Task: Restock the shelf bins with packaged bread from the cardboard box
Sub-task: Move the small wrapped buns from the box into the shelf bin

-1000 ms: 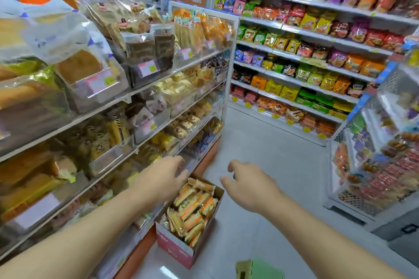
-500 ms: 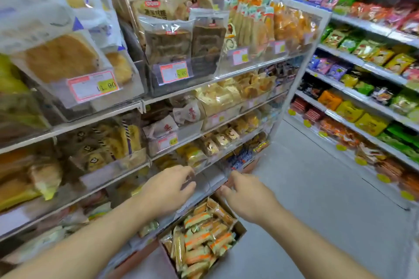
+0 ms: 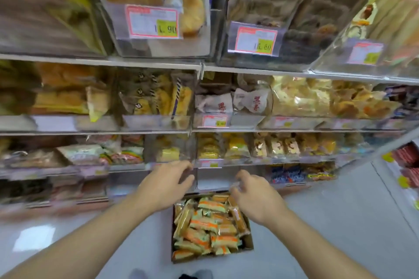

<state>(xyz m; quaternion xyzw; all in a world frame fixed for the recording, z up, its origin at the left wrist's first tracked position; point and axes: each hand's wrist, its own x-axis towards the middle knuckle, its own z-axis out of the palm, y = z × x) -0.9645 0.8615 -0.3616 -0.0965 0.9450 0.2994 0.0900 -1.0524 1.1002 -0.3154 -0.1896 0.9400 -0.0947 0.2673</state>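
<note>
A: You stood facing a tall shelving unit (image 3: pixel 199 64) in a shop aisle, tier over tier of clear bins stuffed with wrapped bread and cakes, pale floor underneath. Where did the stock sit?

B: In the cardboard box (image 3: pixel 249 246) on the floor, pushed up against the foot of the shelves and directly below your arms. It was heaped with packaged bread (image 3: pixel 208 225) in orange and green wrappers.

A: And your hands?

B: Both were out in front of the lowest tiers, above the box's far end. Your left hand (image 3: pixel 164 184) had its fingers loosely curled toward the bin fronts, with nothing in it. Your right hand (image 3: pixel 255 197) hung over the box's far right corner; its fingertips blurred into something shiny, so I couldn't tell whether it pinched a wrapper.

A: Where would the bread go?

B: My guess was the clear bin (image 3: pixel 214 180) between your hands, which looked bare. To do it well, you needed to take packets by the body rather than the crimped ends, lay them flat and facing outward, and fill from the back so nothing got crushed.
</note>
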